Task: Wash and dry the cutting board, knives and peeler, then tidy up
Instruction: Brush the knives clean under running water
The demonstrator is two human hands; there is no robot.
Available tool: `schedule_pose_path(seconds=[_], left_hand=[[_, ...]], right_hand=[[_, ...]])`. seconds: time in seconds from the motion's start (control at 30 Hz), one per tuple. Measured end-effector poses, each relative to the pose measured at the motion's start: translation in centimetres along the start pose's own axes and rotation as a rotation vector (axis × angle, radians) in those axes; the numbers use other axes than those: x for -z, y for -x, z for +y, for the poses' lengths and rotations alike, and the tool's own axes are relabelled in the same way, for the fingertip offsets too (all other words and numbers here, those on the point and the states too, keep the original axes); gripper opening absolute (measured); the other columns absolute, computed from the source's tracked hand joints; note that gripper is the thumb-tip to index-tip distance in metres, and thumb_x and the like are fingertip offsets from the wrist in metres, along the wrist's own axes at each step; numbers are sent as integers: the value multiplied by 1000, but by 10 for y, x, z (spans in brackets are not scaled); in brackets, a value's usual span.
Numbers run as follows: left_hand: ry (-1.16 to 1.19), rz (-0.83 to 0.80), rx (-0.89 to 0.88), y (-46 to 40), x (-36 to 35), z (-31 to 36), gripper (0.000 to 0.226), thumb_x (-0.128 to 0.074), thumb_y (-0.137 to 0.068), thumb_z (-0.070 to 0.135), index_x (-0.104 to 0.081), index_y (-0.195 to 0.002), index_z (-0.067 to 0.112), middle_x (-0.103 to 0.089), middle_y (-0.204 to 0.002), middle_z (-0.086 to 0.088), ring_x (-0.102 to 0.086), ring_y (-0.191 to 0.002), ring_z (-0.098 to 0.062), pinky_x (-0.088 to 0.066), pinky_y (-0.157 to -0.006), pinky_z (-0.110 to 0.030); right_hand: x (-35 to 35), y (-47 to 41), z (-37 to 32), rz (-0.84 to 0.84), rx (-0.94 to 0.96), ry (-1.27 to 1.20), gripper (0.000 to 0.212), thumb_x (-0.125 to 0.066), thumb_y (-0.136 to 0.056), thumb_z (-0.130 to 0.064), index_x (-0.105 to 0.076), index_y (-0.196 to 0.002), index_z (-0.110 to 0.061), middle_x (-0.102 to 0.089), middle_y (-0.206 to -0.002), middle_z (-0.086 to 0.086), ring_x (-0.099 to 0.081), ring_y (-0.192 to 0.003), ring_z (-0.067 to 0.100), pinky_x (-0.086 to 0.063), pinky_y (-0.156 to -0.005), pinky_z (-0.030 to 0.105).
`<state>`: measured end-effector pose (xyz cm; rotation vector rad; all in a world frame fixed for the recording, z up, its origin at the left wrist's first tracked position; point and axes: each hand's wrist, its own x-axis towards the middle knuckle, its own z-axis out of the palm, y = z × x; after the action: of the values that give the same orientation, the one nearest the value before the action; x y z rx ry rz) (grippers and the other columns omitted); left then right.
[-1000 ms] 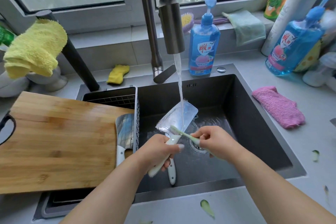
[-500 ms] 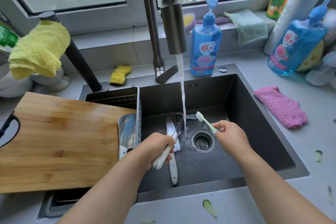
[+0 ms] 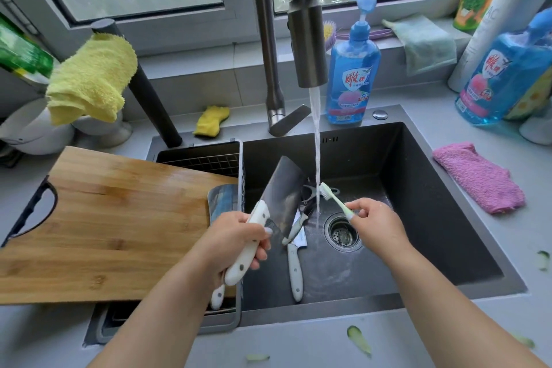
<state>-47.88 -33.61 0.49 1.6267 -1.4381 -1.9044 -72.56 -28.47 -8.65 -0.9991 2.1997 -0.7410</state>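
My left hand point(image 3: 239, 239) grips the white handle of a cleaver point(image 3: 282, 188), blade raised over the dark sink point(image 3: 448, 188), left of the running water point(image 3: 316, 158). My right hand point(image 3: 376, 224) pinches a green toothbrush point(image 3: 331, 196), its bristles near the stream. A small white-handled knife point(image 3: 294, 269) lies on the sink floor, with a peeler point(image 3: 301, 218) across it. Another cleaver point(image 3: 224, 203) rests in the drain basket point(image 3: 236, 158). The wooden cutting board point(image 3: 104, 224) lies across the basket and counter at left.
The tap point(image 3: 304, 39) hangs over the sink. Blue soap bottles point(image 3: 352, 75) stand behind and at right point(image 3: 507, 75). A pink cloth point(image 3: 478, 176) lies right of the sink, a yellow cloth point(image 3: 89, 78) hangs left, a yellow sponge point(image 3: 212, 119) behind. Peel scraps point(image 3: 358, 337) dot the front counter.
The cleaver has come out of the stream, dipped low, then swung up to the left with its blade raised. My right hand pulled the toothbrush away to the right.
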Motion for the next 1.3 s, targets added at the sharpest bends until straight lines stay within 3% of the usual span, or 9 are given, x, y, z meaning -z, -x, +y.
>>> schedule_pose_path(seconds=[0.13,0.23,0.43,0.63,0.9,0.97,1.07,1.17,1.3], left_hand=[[132,119,-91,25,33,-2,22,-56,-84,-7,-55,-105,-2,-67,-77,-18,-58,-54,-20,-46,-42,-25],[101,289,-157,39,58,-8,28,-63,-78,0,-60,-105,6,-69,-89,-19,-60,-69,-26,-47,-53,-30],[48,550,-118,15,72,-29,12,-71,-78,4,-68,-84,14,-62,-70,-12,-52,-56,-23,-39,-46,-26],[23,574,-47,-29,63,-68,9,-74,-78,6,-73,-77,15,-69,-63,-8,-57,-54,-22,-44,-54,-28],[-545,588,-30,-44,61,-85,16,-73,-81,28,-61,-71,33,-67,-75,8,-63,-77,-20,-47,-66,-29],[-718,607,-21,-45,61,-82,11,-70,-82,37,-66,-83,27,-68,-87,2,-62,-82,-21,-51,-70,-32],[-871,766,-165,-47,44,-62,32,-62,-88,40,-63,-112,17,-59,-108,-4,-53,-97,-20,-46,-73,-32],[-785,644,-321,-58,5,-34,16,-53,-92,34,-62,-94,21,-60,-94,1,-55,-83,-17,-48,-67,-31],[-965,297,-103,-103,-53,-29,16,-48,-87,31,-58,-82,19,-62,-83,0,-59,-80,-22,-40,-60,-27]], right_hand=[[-3,4,-4,-15,19,-8,17,-59,-90,-23,-69,-104,-26,-51,-69,-9,-49,-58,12,-35,-53,26],[-2,8,-7,-9,33,-12,18,-59,-90,-20,-69,-103,-24,-50,-64,-9,-48,-57,11,-34,-51,26],[-1,10,-13,-10,30,-37,16,-60,-89,-20,-70,-100,-26,-57,-65,-6,-51,-55,13,-41,-55,26],[-3,12,-8,-6,5,-62,14,-61,-89,-22,-70,-98,-26,-55,-63,-7,-52,-55,14,-47,-58,31],[0,8,-4,-20,-15,-51,15,-61,-88,-22,-70,-100,-25,-55,-64,-10,-52,-55,12,-54,-64,35],[0,6,-3,-27,-23,-55,16,-61,-88,-22,-70,-101,-25,-52,-62,-10,-50,-55,11,-50,-62,32],[2,3,0,-46,-25,-31,17,-60,-89,-23,-70,-101,-27,-52,-66,-11,-51,-60,10,-49,-63,31],[4,-1,1,-115,-41,13,17,-58,-89,-21,-70,-99,-28,-57,-70,-11,-53,-63,11,-52,-64,30],[4,-5,-1,-260,-63,125,19,-56,-88,-17,-69,-93,-29,-59,-68,-9,-51,-58,13,-51,-59,30]])
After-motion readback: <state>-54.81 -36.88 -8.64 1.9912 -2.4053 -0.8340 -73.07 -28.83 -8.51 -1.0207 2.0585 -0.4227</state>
